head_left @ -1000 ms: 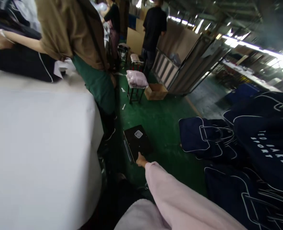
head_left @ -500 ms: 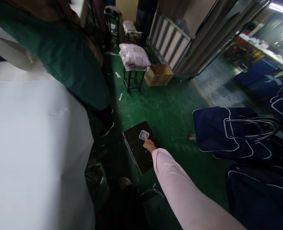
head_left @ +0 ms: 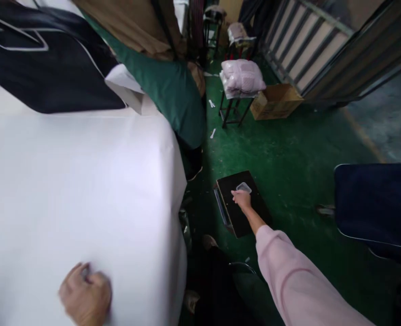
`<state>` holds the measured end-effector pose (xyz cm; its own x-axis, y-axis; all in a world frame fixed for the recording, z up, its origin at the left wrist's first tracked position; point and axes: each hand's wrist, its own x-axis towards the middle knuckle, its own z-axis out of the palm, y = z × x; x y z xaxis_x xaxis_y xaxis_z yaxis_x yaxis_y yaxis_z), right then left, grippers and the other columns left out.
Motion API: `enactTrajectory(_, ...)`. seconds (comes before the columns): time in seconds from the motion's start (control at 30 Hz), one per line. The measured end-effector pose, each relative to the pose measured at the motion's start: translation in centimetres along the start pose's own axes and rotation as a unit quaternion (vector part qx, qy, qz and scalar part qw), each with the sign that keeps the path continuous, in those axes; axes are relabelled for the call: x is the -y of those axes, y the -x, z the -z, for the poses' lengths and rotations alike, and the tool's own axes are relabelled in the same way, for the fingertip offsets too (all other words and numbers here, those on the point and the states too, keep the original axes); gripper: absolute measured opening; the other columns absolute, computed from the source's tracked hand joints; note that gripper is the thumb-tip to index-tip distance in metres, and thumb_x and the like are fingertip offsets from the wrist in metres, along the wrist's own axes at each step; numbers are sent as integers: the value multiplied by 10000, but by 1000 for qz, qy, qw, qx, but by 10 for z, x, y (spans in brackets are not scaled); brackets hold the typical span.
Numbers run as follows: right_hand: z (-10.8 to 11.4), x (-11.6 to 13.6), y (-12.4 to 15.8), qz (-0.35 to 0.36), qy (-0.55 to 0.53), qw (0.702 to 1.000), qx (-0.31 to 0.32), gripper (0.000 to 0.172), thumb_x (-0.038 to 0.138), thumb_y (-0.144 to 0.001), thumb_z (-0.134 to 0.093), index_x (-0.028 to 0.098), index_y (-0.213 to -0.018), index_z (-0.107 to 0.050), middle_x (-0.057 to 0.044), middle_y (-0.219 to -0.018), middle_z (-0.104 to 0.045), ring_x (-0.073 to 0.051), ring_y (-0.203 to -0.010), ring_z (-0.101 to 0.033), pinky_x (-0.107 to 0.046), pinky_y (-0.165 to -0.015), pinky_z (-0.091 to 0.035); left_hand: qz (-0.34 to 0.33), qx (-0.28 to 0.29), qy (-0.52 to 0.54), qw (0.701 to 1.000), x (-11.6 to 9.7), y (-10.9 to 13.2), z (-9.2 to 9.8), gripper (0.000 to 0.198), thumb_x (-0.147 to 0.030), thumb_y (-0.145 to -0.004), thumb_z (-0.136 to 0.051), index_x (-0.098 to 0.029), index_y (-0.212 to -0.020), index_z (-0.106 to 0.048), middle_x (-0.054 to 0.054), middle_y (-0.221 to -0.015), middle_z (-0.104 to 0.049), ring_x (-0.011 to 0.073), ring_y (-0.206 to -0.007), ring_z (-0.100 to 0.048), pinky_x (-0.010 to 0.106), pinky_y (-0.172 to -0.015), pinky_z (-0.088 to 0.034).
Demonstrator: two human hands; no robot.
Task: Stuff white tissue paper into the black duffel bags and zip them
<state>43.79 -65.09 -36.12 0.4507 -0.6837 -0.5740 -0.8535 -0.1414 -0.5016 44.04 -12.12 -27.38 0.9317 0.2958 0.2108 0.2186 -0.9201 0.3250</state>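
Fingers [head_left: 70, 280] partly curled, my left hand [head_left: 88, 298] near left over the table [head_left: 118, 181], right hand [head_left: 242, 199] by the dish [head_left: 245, 186], any grasp indeterminate; the stool [head_left: 234, 215] presumably keeps the dish reachable.

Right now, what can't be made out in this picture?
All in the head view:
Left hand: blurred, so whether its fingers hold anything is unclear.
Clear plastic container: partly covered by the right hand; contact can't be told.
Navy bag at right: cut off by the edge.
Co-worker: head cut off by the top edge.
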Motion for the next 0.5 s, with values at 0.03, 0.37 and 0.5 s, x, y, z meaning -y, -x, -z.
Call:
enactTrajectory(0.03,-18,8,30,5,-41,999,22,366,447,-882,-570,116,-729,-607,-27,-561,-558,-91,-466,-456,-205,-496,-357,-19,-16,-15,1000,7,-2,5,339,-233,-886,-431,-126,-1179,-563,146,-1260,-569,322,-1238,-475,497,-1091,-362)
enactTrajectory(0.37,-158,113,188,29,-360,876,320,488,561,-934,-485,120,-959,-693,-103,-967,-715,-148,-843,-661,-241,-761,-520,-84,-47,-22,995,9,-6,0,330,-241,-866,-433,-96,-1132,-563,175,-1193,-593,346,-1128,-549,458,-1007,-418)
enactTrajectory(0.5,-156,121,185,-40,-452,821,347,366,456,-914,-578,104,-928,-679,-105,-931,-716,-167,-830,-661,-266,-754,-523,-87,-47,-28,995,6,-5,4,329,-232,-878,-408,-82,-1129,-559,189,-1188,-591,351,-1126,-547,461,-1004,-414)
